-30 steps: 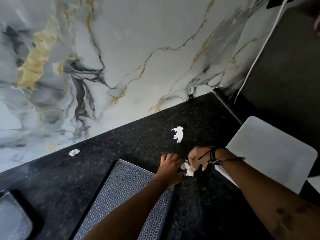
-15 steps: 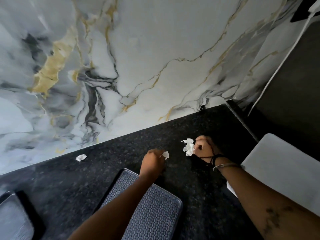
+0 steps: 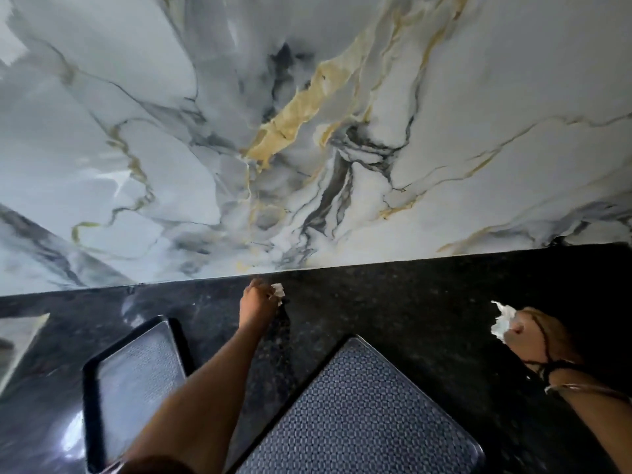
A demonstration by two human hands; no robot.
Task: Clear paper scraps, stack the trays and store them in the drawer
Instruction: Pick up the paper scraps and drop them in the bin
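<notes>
My left hand reaches to the back of the black counter, close to the wall, with its fingers closed on a small white paper scrap. Off to the right, my right hand holds a crumpled white paper scrap above the counter. Two dark patterned trays lie near me: one tray at the lower left, partly under my left forearm, and a second tray at the lower middle.
A marble-patterned wall rises straight behind the black speckled counter. A pale, glossy surface shows at the far left edge.
The view swung left. My left hand moved to the scrap by the wall and closed on it, still carrying its earlier piece. My right hand stays on its crumpled scrap.
</notes>
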